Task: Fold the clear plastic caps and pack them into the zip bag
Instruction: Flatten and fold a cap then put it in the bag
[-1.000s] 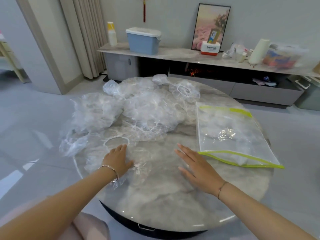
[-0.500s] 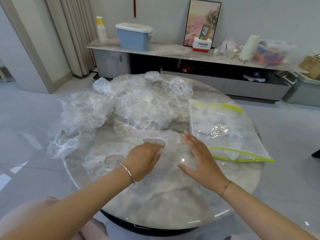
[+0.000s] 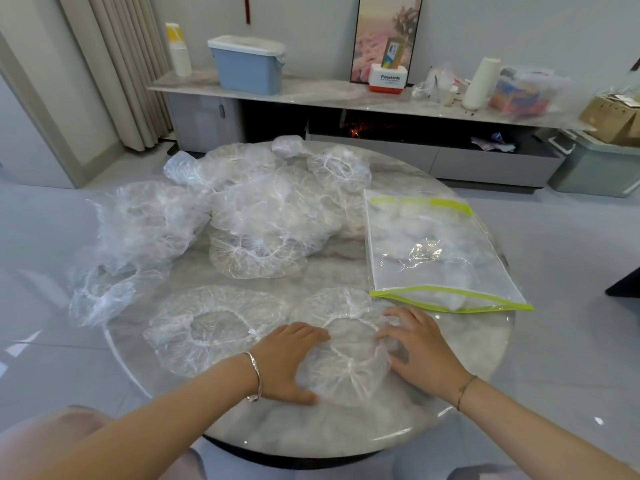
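Note:
One clear plastic cap (image 3: 346,348) with an elastic rim lies spread flat near the front of the round marble table (image 3: 311,424). My left hand (image 3: 289,358) rests flat on its left side, and my right hand (image 3: 420,348) presses its right edge with fingers spread. A second cap (image 3: 214,327) lies flat just left of it. A heap of several more caps (image 3: 263,209) covers the back and left of the table. The zip bag (image 3: 440,251), clear with yellow-green edges, lies on the right with some caps inside.
Some caps (image 3: 100,292) hang over the table's left edge. Behind the table runs a low cabinet (image 3: 311,95) with a blue box (image 3: 247,65), a white roll (image 3: 479,83) and other items. A grey bin (image 3: 595,168) stands at the right on the floor.
Both hands pulled one cap from the left toward the table's front centre and spread it flat. The camera view shifted slightly.

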Motion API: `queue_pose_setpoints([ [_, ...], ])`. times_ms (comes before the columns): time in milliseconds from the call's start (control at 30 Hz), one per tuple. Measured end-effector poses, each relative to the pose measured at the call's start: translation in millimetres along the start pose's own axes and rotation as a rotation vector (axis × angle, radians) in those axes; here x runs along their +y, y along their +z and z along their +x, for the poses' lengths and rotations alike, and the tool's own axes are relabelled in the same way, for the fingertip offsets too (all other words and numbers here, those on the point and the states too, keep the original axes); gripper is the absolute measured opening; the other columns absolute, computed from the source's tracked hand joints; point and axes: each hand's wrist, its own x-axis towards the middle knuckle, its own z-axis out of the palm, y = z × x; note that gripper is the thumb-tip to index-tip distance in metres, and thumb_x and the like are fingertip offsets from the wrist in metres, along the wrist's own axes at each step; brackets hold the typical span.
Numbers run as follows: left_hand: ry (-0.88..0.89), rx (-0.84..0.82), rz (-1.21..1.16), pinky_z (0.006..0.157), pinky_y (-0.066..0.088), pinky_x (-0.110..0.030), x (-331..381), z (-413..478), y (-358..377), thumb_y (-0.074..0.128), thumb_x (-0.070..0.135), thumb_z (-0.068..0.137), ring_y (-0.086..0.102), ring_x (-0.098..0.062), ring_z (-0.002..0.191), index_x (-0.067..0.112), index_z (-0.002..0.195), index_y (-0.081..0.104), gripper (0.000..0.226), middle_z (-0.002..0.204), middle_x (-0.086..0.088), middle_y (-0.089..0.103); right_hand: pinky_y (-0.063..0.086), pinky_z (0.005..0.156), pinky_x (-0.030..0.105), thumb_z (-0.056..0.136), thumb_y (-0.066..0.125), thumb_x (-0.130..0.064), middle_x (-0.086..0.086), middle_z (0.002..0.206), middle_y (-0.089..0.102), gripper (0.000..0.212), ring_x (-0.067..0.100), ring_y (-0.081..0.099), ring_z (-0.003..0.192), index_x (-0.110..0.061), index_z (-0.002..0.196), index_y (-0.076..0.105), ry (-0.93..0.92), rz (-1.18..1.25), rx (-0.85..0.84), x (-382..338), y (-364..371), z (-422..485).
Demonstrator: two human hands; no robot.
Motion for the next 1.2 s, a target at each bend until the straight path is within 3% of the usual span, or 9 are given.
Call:
queue_pose_setpoints([
  [100,0.028,0.02,-0.012,0.111,0.019,-0.026,-5.7,3.5,1.3,0.042,0.068,0.059,0.026,-0.012,0.135,0.025,0.144,0.029,0.097,0.15,0.008,0.028,0.027,0.098,0.03,0.065,0.065,-0.03,-0.007,0.125,0.046,0.043,0.017,0.042,0.109,-0.033,0.108,0.06,-0.165,-0.167,-0.041,-5.8,-3.7,0.3],
  [233,0.003,0.008,-0.03,0.112,0.021,-0.026,-7.9,8.3,3.3,0.046,0.055,0.066,0.023,-0.01,0.137,0.028,0.144,0.03,0.085,0.151,0.01,0.027,0.029,0.096,0.026,0.069,0.048,-0.022,-0.012,0.106,0.06,0.029,0.01,0.045,0.102,-0.029,0.09,0.066,-0.299,-0.113,-0.08,-13.3,-0.9,2.6],
  [333,-0.059,0.012,-0.086,0.108,0.028,-0.024,-6.9,9.0,-4.3,0.054,0.015,0.08,0.029,-0.008,0.135,0.031,0.14,0.039,0.063,0.146,0.012,0.034,0.03,0.085,0.023,0.078,0.05,-0.021,-0.011,0.084,0.064,0.019,0.005,0.046,0.087,-0.021,0.081,0.068,-0.067,0.08,-0.115,-12.9,-1.4,7.2],
  [467,-0.218,0.143,-0.257,0.087,0.043,-0.027,-10.8,9.1,-18.3,0.049,0.046,0.087,0.056,-0.014,0.096,0.018,0.11,0.065,0.039,0.105,-0.002,0.065,0.042,0.069,0.018,0.091,0.056,-0.013,0.004,0.07,0.068,0.024,0.008,0.061,0.068,-0.011,0.071,0.068,0.411,0.497,-0.205,-14.0,-10.9,13.5],
  [567,-0.279,0.216,-0.386,0.075,0.048,-0.031,-17.8,13.7,-17.1,0.056,0.041,0.09,0.054,-0.01,0.068,0.02,0.085,0.068,0.024,0.077,0.0,0.067,0.048,0.071,0.024,0.091,0.058,-0.017,0.0,0.066,0.071,0.016,0.01,0.067,0.064,-0.019,0.075,0.056,0.428,0.51,-0.203,-13.2,-12.5,14.3],
  [667,-0.353,0.202,-0.375,0.07,0.048,-0.03,-20.8,15.7,-11.0,0.063,0.034,0.086,0.049,-0.005,0.056,0.022,0.089,0.061,0.013,0.061,0.008,0.058,0.045,0.069,0.028,0.084,0.064,-0.016,0.0,0.063,0.067,0.018,0.008,0.058,0.057,-0.024,0.088,0.048,0.477,0.486,-0.185,-11.2,-9.3,15.2],
  [833,-0.389,0.3,-0.273,0.068,0.045,-0.024,-16.3,16.4,-6.6,0.066,0.038,0.083,0.051,-0.01,0.072,0.023,0.11,0.044,0.038,0.079,0.007,0.054,0.042,0.069,0.025,0.08,0.069,-0.025,-0.009,0.084,0.048,0.033,0.006,0.044,0.065,-0.026,0.103,0.045,0.464,0.406,-0.082,-12.1,-6.3,17.2],
  [1000,-0.034,0.652,-0.029,0.083,0.044,-0.03,-8.3,17.0,-4.3,0.057,0.031,0.084,0.05,-0.014,0.096,0.022,0.108,0.048,0.027,0.109,0.004,0.053,0.03,0.075,0.023,0.085,0.064,-0.033,-0.006,0.097,0.052,0.024,0.011,0.047,0.082,-0.018,0.099,0.051,0.219,0.049,0.088,-11.1,-5.4,16.3],
  [1200,0.008,0.319,0.189,0.105,0.036,-0.034,-11.3,18.2,23.5,0.011,0.042,0.1,0.053,-0.017,0.122,0.031,0.126,0.055,0.052,0.135,0.005,0.054,0.027,0.095,0.021,0.082,0.051,-0.029,-0.005,0.112,0.056,0.023,0.013,0.048,0.105,-0.023,0.105,0.054,-0.118,-0.045,0.144,-26.7,-7.3,16.8],
])
